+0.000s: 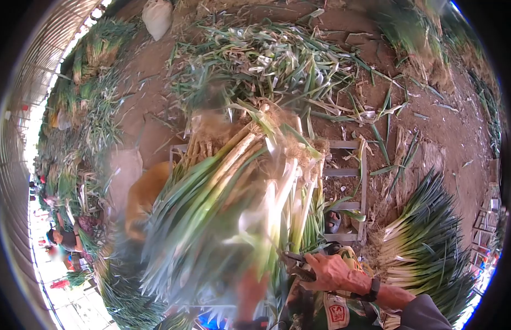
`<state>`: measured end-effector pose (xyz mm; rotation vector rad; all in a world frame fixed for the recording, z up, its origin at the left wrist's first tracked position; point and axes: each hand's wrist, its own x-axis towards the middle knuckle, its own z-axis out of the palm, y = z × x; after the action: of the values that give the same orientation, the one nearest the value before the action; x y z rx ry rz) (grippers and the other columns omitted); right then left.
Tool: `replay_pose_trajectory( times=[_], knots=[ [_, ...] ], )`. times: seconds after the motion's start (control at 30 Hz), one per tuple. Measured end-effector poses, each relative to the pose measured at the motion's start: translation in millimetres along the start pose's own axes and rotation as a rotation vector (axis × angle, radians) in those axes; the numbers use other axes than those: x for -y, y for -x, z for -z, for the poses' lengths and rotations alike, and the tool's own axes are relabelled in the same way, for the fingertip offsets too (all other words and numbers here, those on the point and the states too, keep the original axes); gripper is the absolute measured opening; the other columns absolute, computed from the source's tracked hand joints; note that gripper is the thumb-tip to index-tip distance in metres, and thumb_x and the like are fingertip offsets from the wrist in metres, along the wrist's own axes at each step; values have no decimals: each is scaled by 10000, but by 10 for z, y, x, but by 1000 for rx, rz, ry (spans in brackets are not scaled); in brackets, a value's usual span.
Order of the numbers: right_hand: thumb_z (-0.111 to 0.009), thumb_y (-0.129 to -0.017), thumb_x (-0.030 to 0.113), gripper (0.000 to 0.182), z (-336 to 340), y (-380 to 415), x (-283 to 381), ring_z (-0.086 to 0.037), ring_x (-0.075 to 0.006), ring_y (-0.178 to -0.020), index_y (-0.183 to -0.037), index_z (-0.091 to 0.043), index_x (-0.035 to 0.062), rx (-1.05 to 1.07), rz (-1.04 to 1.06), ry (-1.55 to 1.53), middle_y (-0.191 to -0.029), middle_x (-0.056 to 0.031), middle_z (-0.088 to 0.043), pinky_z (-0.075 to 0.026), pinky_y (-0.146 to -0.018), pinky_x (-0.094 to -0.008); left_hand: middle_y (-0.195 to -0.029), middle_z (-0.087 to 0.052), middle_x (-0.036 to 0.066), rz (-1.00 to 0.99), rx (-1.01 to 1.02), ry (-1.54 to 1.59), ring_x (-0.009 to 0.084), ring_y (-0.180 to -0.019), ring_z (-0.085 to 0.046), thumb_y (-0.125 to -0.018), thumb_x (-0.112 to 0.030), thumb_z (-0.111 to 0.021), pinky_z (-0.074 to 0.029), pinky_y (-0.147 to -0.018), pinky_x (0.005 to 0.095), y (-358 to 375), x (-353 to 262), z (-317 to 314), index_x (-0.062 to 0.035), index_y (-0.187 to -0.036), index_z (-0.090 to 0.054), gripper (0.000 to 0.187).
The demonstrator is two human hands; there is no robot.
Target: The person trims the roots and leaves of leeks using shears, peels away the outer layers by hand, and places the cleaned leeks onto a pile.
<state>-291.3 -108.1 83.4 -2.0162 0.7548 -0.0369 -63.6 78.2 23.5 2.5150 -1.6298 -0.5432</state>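
A big heap of long green onions (233,159), with pale stems and brown roots pointing away from me, lies in front of me on a metal rack (343,172). My left hand (252,291) is smeared by motion at the near side of the heap, among the leaves; its fingers do not show clearly. To the right, my right hand (332,272), with a dark band on the wrist, has its fingers curled around a dark tool (294,257). The tool's kind is not clear. Its end reaches beside the pale onion stems.
Loose leaf trimmings (272,60) cover the ground beyond the rack. A stack of green onions (426,242) lies at right, and more bundles (79,126) line the left. A tan animal-like shape (145,195) is left of the rack. A person (65,239) is at far left.
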Motion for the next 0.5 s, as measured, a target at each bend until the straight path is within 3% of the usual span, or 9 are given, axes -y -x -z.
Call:
replay_pose_trajectory(
  times=[0.07,0.1,0.17,0.2,0.23,0.3,0.37,0.5],
  knots=[
    [-796,-741,469,686,1,-105,29,-655,-379,-677,-1140,-559,-36,-54,26,2,-820,-200,-635,-525,-574,-462,-913,-676,157,-38,133,11,363,-890,-658,-933,-228,-630,-535,-771,461,-122,334,-42,-125,-1081,-694,192],
    [-794,-741,466,683,-5,-160,52,-656,-379,-681,-1136,-558,-39,-81,38,1,-818,-202,-634,-523,-572,-465,-908,-674,151,114,65,101,364,-891,-646,-923,-196,-656,-525,-756,476,-342,267,171,-59,-1021,-696,173],
    [-790,-738,450,681,-27,-296,67,-656,-381,-682,-1141,-557,-46,-18,-22,19,-818,-206,-632,-519,-569,-467,-939,-666,153,164,-187,125,374,-911,-633,-900,-173,-690,-514,-758,479,-799,224,490,-27,-1031,-680,197],
    [-789,-737,443,679,-36,-364,54,-656,-382,-682,-1144,-557,-50,13,-50,30,-818,-208,-632,-517,-567,-468,-980,-660,161,195,-181,51,374,-951,-624,-897,-165,-694,-506,-793,475,-1016,327,554,-27,-1064,-668,218],
    [-670,-858,302,582,-43,-422,22,-663,-295,-595,-1395,-541,117,1,-21,5,-913,-211,-694,-507,-455,-393,-1020,-654,169,227,-175,-21,375,-991,-615,-894,-156,-698,-498,-829,471,-1224,469,580,-26,-1096,-656,244],
    [-734,-786,395,622,75,-607,172,-654,-357,-626,-1239,-552,9,36,-53,-11,-855,-216,-661,-514,-521,-446,-1101,-645,172,174,-316,-138,368,-1083,-590,-899,-170,-696,-461,-914,482,-1621,719,572,-41,-1182,-628,318],
    [-764,-752,446,667,171,-776,308,-648,-391,-635,-1157,-558,-42,55,-84,-22,-825,-222,-648,-518,-552,-476,-1158,-643,175,161,-303,-193,362,-1146,-572,-897,-176,-698,-445,-955,487,-2009,856,616,-43,-1221,-615,360],
    [-763,-753,451,661,151,-941,353,-646,-406,-620,-1149,-553,-34,38,-136,-22,-816,-234,-656,-519,-541,-484,-1224,-642,198,144,-157,-198,370,-1196,-568,-879,-207,-715,-452,-983,468,-2398,1209,436,-30,-1247,-612,421]
  ],
)
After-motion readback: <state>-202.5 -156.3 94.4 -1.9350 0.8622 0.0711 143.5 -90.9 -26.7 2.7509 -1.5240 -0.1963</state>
